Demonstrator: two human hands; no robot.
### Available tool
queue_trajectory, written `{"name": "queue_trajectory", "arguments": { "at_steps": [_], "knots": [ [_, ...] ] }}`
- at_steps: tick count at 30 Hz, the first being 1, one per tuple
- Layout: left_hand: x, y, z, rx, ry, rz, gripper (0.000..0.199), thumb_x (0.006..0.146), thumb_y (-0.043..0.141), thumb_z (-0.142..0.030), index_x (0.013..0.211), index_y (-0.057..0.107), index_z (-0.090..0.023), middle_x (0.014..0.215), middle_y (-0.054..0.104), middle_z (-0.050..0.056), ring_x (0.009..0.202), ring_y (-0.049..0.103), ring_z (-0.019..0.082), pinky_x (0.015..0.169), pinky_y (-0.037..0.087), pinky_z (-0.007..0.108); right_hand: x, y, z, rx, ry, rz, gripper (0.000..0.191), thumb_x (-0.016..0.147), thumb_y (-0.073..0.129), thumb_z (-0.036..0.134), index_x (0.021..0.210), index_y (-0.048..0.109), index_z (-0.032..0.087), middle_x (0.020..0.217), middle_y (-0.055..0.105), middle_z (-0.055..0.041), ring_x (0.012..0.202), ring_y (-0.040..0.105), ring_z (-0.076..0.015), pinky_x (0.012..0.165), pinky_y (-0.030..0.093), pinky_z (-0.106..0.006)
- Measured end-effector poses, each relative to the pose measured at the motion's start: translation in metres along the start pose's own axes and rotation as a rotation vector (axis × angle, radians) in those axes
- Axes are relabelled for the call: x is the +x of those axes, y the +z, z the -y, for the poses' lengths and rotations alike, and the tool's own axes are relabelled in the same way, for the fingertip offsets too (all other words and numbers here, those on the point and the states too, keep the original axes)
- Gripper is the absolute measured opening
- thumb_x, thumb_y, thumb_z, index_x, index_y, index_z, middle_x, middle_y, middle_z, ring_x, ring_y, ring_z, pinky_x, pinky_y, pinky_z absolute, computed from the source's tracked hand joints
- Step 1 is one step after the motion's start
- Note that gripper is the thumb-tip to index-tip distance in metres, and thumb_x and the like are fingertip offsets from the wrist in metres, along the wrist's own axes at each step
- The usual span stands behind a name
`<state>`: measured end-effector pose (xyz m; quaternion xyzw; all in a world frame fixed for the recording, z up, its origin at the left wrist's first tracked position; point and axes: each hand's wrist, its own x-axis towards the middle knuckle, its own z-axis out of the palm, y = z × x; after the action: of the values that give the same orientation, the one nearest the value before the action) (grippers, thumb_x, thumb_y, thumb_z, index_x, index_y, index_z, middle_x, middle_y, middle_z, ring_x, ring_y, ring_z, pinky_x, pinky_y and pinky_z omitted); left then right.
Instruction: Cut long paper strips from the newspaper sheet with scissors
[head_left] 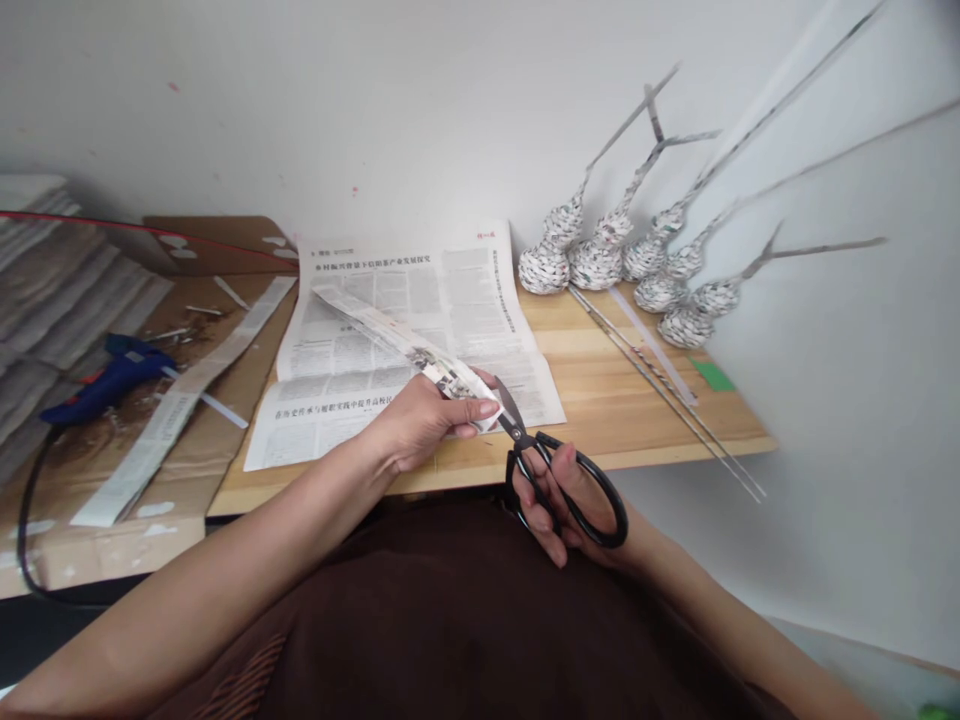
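My left hand (420, 420) pinches the near end of a newspaper strip (390, 330), thumb on top. The strip slants away to the upper left over a spread newspaper sheet (405, 270). In my right hand (547, 500) are black-handled scissors (600, 500), the fingers through the loops. Their blades are parted a little and meet the strip's end beside my left thumb; whether they cut into it I cannot tell.
Woven paper gourds (596, 262) with long stems stand at the back right, near thin paper rods (660, 380) and a green piece (712, 376). Leftward lie a blue glue gun (112, 380), newspaper strips (176, 410) on cardboard (247, 420), and stacked paper (45, 290).
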<state>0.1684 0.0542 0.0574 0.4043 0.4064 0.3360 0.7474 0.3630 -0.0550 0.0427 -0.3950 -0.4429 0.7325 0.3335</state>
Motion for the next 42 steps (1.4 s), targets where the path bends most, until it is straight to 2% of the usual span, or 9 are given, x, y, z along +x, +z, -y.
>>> {"name": "queue_trajectory", "arguments": {
  "at_steps": [5,10,18,21,24,28,30,33,42],
  "knots": [
    [0.001,0.003,0.004,-0.017,0.005,0.052,0.045,0.058,0.095,-0.017,0.095,0.071,-0.013,0.073,0.069,0.001,0.058,0.061,0.009,0.045,0.044,0.014,-0.007,-0.005,0.004,-0.087,0.022,-0.028,0.073,0.086,0.038,0.088,0.083,0.054,0.017,0.06,0.051,0.0043,0.039,0.048,-0.0052,0.036,0.025,-0.016],
    [0.002,0.008,0.007,-0.017,-0.023,0.052,0.043,0.061,0.093,-0.015,0.097,0.07,-0.012,0.074,0.07,0.003,0.064,0.066,0.012,0.051,0.051,0.016,-0.013,-0.008,0.004,-0.099,0.031,-0.053,0.071,0.085,0.041,0.087,0.08,0.053,0.018,0.059,0.05,0.0052,0.036,0.044,-0.0043,0.038,0.032,-0.017],
    [0.001,0.015,0.008,-0.009,-0.054,0.038,0.046,0.059,0.095,-0.016,0.098,0.07,-0.013,0.073,0.07,0.001,0.06,0.064,0.009,0.049,0.05,0.013,-0.017,-0.008,0.011,-0.202,0.08,-0.096,0.069,0.081,0.048,0.088,0.074,0.05,0.019,0.053,0.049,0.0059,0.034,0.044,-0.006,0.036,0.031,-0.019],
    [0.003,0.014,0.01,-0.036,-0.064,0.036,0.04,0.064,0.091,-0.011,0.099,0.072,-0.014,0.074,0.07,0.001,0.06,0.064,0.009,0.049,0.052,0.013,-0.019,-0.012,0.01,-0.2,0.1,-0.105,0.067,0.083,0.051,0.085,0.073,0.05,0.019,0.052,0.048,0.0063,0.033,0.043,-0.0059,0.035,0.03,-0.018],
    [0.006,0.01,0.01,-0.125,-0.102,-0.025,0.028,0.072,0.084,-0.006,0.097,0.073,-0.013,0.077,0.071,0.003,0.063,0.068,0.011,0.048,0.054,0.014,-0.024,-0.017,0.007,-0.189,0.128,-0.101,0.065,0.084,0.052,0.083,0.074,0.049,0.019,0.053,0.048,0.0066,0.033,0.042,-0.0055,0.035,0.03,-0.018],
    [0.01,0.008,0.006,-0.213,-0.122,-0.096,0.018,0.079,0.074,0.0,0.091,0.073,-0.012,0.081,0.073,0.005,0.073,0.073,0.013,0.061,0.062,0.018,-0.033,-0.024,0.004,-0.216,0.161,-0.068,0.066,0.085,0.05,0.083,0.072,0.05,0.018,0.05,0.048,0.0062,0.032,0.042,-0.0051,0.036,0.028,-0.018],
    [0.011,0.01,0.006,-0.216,-0.108,-0.107,0.017,0.08,0.073,0.002,0.089,0.073,-0.012,0.079,0.072,0.003,0.073,0.073,0.013,0.066,0.064,0.02,-0.036,-0.025,0.002,-0.212,0.16,-0.085,0.067,0.087,0.047,0.083,0.072,0.051,0.018,0.05,0.047,0.0063,0.032,0.041,-0.0047,0.036,0.028,-0.018],
    [0.01,0.014,0.008,-0.21,-0.094,-0.117,0.016,0.079,0.073,0.002,0.09,0.073,-0.01,0.08,0.072,0.004,0.074,0.073,0.014,0.067,0.065,0.021,-0.036,-0.025,0.0,-0.189,0.141,-0.099,0.069,0.088,0.042,0.084,0.076,0.054,0.017,0.053,0.049,0.0055,0.034,0.043,-0.0054,0.036,0.028,-0.018],
    [0.007,0.017,0.014,-0.197,-0.082,-0.122,0.018,0.075,0.078,0.0,0.09,0.076,-0.009,0.085,0.075,0.007,0.079,0.074,0.015,0.068,0.064,0.02,-0.015,-0.024,-0.005,-0.234,0.033,-0.035,0.071,0.09,0.038,0.084,0.087,0.058,0.016,0.065,0.054,0.0014,0.046,0.051,-0.0084,0.044,0.03,-0.021]
  ]
}}
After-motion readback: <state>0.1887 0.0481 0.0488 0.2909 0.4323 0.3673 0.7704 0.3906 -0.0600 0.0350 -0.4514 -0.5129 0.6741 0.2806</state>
